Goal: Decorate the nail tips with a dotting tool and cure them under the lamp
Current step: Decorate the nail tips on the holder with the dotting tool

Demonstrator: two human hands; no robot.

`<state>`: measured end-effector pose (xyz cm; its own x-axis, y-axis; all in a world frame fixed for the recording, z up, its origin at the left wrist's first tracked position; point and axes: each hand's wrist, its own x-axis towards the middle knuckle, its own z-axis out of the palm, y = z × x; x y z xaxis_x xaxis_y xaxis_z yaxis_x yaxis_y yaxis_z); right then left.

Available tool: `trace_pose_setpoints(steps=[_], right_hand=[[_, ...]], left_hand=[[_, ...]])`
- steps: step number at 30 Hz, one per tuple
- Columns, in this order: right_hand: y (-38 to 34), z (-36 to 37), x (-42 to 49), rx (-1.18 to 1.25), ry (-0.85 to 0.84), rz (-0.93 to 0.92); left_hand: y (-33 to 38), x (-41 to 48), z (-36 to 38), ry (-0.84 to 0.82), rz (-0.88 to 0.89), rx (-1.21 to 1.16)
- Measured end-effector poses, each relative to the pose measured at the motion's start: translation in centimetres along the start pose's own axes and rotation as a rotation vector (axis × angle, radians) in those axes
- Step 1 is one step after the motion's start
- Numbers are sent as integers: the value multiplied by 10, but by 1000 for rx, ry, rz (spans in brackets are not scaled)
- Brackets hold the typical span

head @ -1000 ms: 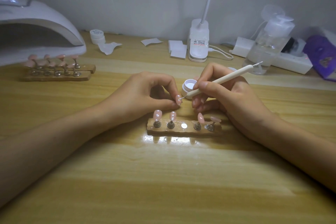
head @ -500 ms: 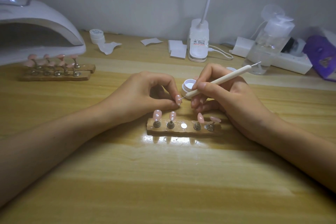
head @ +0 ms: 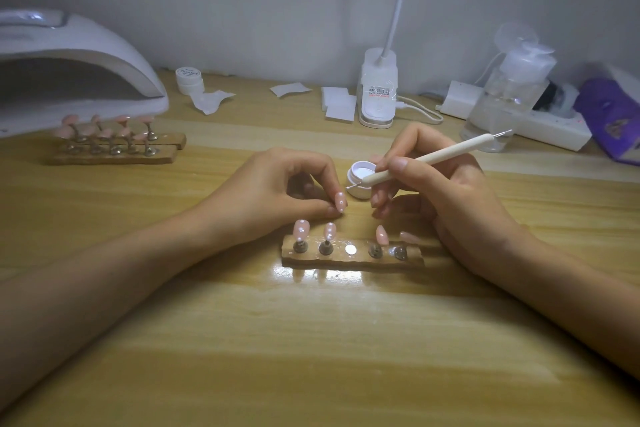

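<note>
My left hand point(head: 277, 191) pinches a pink nail tip point(head: 340, 201) with white dots, on its stem, just above the wooden holder point(head: 349, 259). On the holder stand two dotted tips point(head: 300, 230) at the left and two plain pink tips point(head: 381, 235) at the right; the middle magnet point(head: 350, 249) is bare. My right hand point(head: 433, 191) grips the white dotting tool point(head: 422, 163) like a pen. Its metal point sits at the rim of the small open jar of white gel point(head: 360, 180), a short way right of the held tip.
The white curing lamp point(head: 69, 73) stands at the far left, with two more holders of pink tips point(head: 110, 142) in front of it. Along the back are a closed gel jar point(head: 188, 80), paper wipes point(head: 339, 107), a desk lamp base point(head: 377, 90), a pump bottle point(head: 505, 104) and a power strip point(head: 554, 128).
The dotting tool's point has drawn back to the right, from the held nail tip to the gel jar. My left hand keeps the tip in place.
</note>
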<state>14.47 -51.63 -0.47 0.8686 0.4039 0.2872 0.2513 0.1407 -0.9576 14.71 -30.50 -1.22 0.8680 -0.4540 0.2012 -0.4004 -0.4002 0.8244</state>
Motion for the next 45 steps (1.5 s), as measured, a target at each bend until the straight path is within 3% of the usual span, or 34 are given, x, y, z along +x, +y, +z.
trace_pose_setpoints(steps=[7,14,22,27,45], right_hand=[[-2,-4,4,92,70,27],[-1,-13,7,263,160,103],[0,-16,7,297,176,113],[2,-17,7,296,167,110],[3,-18,7,302,163,120]], left_hand=[[3,-1,-1,23,-67,-38],[24,-11,-8,144,-84,-354],[57,-39,14,44,173,79],[48,-40,22,109,110,246],[31,-36,23,96,-47,92]])
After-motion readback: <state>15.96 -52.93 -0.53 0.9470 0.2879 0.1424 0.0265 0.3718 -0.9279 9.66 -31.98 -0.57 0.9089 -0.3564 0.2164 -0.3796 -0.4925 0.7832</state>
